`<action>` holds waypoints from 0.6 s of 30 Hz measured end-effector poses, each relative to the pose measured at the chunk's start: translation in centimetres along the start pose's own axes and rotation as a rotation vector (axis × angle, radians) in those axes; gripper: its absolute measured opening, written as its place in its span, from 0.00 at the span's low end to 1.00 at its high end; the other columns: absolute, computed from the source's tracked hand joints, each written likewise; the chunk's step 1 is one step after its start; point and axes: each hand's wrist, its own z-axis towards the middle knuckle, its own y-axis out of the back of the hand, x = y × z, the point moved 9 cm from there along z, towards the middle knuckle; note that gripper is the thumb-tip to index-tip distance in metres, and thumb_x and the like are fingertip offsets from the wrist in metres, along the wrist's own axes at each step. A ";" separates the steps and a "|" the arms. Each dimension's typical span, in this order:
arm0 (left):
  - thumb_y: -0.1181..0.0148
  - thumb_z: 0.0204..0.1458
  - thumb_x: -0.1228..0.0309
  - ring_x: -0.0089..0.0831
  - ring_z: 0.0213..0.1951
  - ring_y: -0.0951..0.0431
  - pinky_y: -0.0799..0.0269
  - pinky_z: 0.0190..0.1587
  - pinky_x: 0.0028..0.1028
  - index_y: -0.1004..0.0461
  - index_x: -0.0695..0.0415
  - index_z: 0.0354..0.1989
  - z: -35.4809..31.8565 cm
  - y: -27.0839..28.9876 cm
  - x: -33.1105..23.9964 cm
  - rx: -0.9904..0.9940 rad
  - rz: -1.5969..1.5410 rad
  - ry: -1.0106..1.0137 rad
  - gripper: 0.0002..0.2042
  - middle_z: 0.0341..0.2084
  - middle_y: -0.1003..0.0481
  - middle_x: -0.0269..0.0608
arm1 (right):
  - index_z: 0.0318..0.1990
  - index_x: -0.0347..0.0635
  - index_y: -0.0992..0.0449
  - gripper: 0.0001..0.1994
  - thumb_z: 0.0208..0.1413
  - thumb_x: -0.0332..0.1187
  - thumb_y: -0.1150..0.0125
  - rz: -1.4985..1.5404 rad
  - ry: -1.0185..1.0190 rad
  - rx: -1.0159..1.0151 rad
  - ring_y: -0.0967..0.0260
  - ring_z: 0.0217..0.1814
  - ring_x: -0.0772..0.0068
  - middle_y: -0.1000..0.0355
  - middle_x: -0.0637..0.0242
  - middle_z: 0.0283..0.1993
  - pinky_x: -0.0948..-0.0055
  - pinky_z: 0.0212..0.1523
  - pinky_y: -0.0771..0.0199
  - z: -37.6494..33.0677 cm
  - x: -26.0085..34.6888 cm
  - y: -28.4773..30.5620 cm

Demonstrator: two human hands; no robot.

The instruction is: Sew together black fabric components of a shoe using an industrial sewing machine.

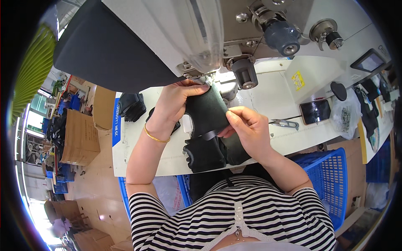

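Note:
A black fabric piece [206,109] is held up to the needle area of a white sewing machine [234,62]. My left hand [176,102] grips its upper left edge close under the presser foot. My right hand [247,125] pinches its lower right edge, where a thin black strap [208,135] runs across. More black fabric pieces [207,154] lie on the white table [142,154] just below both hands. A gold bangle [155,137] circles my left wrist.
A dark pile of fabric [132,106] lies at the table's left. Thread snips [284,124], a phone [315,111] and a clear bag [345,117] sit at the right. A blue plastic basket [328,175] stands lower right. Cardboard boxes [79,138] stand on the floor left.

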 end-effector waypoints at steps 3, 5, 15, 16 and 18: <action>0.38 0.48 0.85 0.30 0.34 0.20 0.25 0.43 0.26 0.23 0.69 0.33 0.1 0.3 0.2 -0.001 -0.008 0.013 0.04 0.31 0.20 0.47 | 0.42 0.29 0.24 0.11 0.66 0.31 0.47 0.011 -0.003 0.006 0.21 0.31 0.74 0.22 0.61 0.30 0.78 0.32 0.21 -0.1 0.0 -0.2; 0.37 0.48 0.85 0.30 0.34 0.20 0.25 0.43 0.26 0.23 0.68 0.33 0.3 0.7 0.8 -0.030 -0.013 0.060 0.05 0.31 0.20 0.46 | 0.42 0.29 0.24 0.12 0.66 0.32 0.47 0.000 0.001 0.003 0.21 0.31 0.74 0.22 0.62 0.30 0.79 0.32 0.21 -0.1 -0.1 -0.3; 0.37 0.47 0.86 0.31 0.37 0.20 0.26 0.46 0.26 0.26 0.66 0.37 0.5 0.6 0.1 -0.027 -0.001 0.020 0.09 0.33 0.21 0.45 | 0.43 0.28 0.25 0.10 0.65 0.29 0.47 -0.005 -0.020 -0.003 0.21 0.31 0.71 0.23 0.60 0.32 0.78 0.33 0.21 -0.2 -0.5 -0.7; 0.37 0.48 0.86 0.30 0.38 0.21 0.26 0.46 0.26 0.26 0.66 0.38 0.6 0.3 -0.2 -0.001 -0.025 -0.015 0.09 0.33 0.21 0.44 | 0.43 0.29 0.25 0.10 0.65 0.29 0.47 -0.005 -0.009 -0.002 0.21 0.31 0.71 0.23 0.60 0.32 0.78 0.33 0.21 0.0 -0.3 -0.8; 0.37 0.48 0.85 0.30 0.38 0.21 0.26 0.46 0.26 0.26 0.66 0.38 0.7 -0.1 -0.3 0.012 -0.066 -0.023 0.09 0.33 0.21 0.44 | 0.43 0.29 0.25 0.10 0.65 0.29 0.48 -0.006 0.004 -0.002 0.21 0.31 0.72 0.23 0.60 0.32 0.78 0.33 0.21 0.2 -0.3 -0.8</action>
